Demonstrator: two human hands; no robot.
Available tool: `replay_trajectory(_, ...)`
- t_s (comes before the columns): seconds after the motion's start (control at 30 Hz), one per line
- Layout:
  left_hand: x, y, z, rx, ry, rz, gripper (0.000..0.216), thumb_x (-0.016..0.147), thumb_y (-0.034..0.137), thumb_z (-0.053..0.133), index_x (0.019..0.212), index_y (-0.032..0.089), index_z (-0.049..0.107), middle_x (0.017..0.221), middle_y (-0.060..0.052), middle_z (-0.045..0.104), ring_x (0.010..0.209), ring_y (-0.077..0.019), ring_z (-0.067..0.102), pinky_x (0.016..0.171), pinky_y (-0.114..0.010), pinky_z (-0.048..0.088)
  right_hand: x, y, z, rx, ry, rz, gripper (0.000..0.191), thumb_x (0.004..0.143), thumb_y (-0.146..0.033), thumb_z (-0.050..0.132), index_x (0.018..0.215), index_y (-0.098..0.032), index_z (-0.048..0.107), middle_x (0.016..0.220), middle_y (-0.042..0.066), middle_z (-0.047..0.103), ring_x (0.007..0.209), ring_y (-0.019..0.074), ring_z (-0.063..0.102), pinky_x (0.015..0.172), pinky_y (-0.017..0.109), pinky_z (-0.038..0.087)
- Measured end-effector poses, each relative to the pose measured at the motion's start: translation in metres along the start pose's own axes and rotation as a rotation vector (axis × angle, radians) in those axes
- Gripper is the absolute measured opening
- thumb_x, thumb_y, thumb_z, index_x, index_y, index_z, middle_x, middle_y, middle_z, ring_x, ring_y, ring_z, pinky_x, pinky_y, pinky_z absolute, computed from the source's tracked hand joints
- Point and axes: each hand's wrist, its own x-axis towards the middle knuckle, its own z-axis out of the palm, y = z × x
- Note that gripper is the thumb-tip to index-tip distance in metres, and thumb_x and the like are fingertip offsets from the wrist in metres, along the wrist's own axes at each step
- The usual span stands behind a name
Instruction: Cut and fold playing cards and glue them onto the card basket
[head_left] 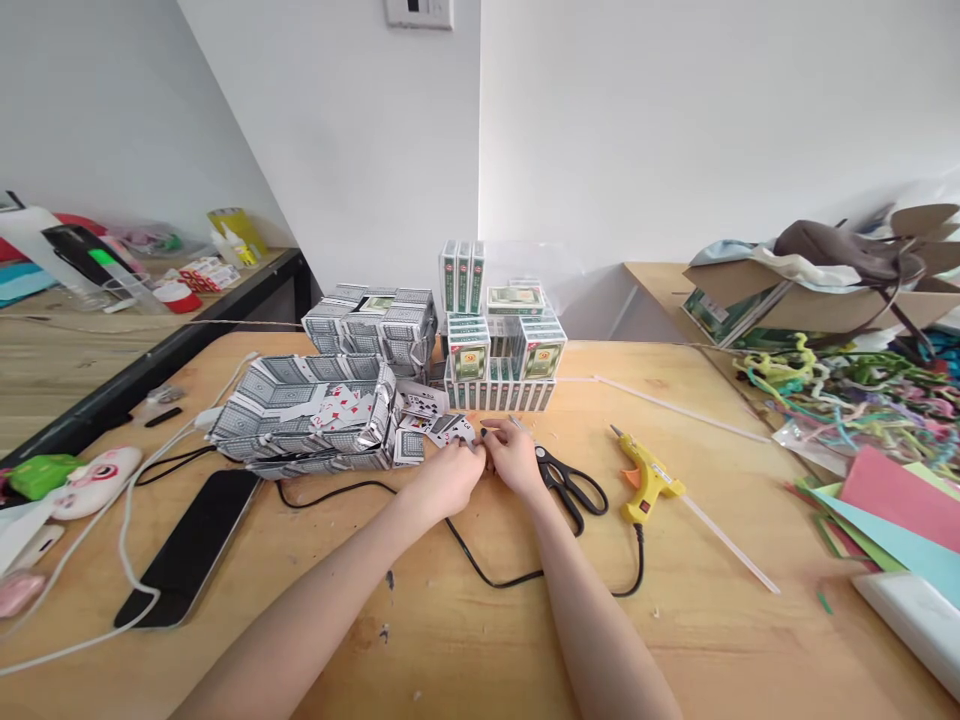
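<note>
My left hand point(451, 478) is closed, with its fingers curled down at the edge of loose playing cards point(448, 430). Right beside it, my right hand point(514, 458) has its fingers bent together, the tips meeting near the left hand's. A small dark bit shows between them, but what either hand pinches is hidden. To the left stands an open box built of folded playing cards point(300, 440), with loose cards inside. Black-handled scissors point(574, 488) lie against the right hand, the blades partly hidden behind it. Stacked boxed card decks point(501, 395) stand beyond the hands.
A yellow glue gun point(645, 480) lies to the right, its black cord running under my forearms. Behind the open box is another folded-card structure point(371, 325). A phone point(191, 550) and white cables lie left. Coloured paper point(900, 510) and pipe cleaners point(862, 400) crowd the right.
</note>
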Motion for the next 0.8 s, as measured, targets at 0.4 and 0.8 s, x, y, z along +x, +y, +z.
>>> replay_trajectory(0.4,0.008,-0.008,0.013,-0.808,0.547,-0.313,0.026,0.082,0.013,0.037,0.104,0.018,0.049,0.105,-0.008,0.061,0.094,-0.0181,0.058,0.083,-0.034,0.044,-0.003,-0.013,0.002,0.12,0.163,-0.043,0.037,0.081,-0.046,0.04,0.077,-0.016,0.061,0.074,0.005,0.065,0.071,0.0187,0.058,0.065,0.028,0.047)
replay_trajectory(0.8,0.016,-0.013,0.037,-1.176,0.85,-0.174,0.015,0.088,0.03,0.033,0.095,0.019,0.041,0.111,-0.009,0.049,0.106,-0.0173,0.049,0.093,-0.035,0.039,-0.019,-0.026,0.012,0.528,-0.21,-0.17,0.045,0.069,-0.023,0.06,0.109,-0.024,0.039,0.114,0.009,0.057,0.097,0.0211,0.058,0.081,0.037,0.048)
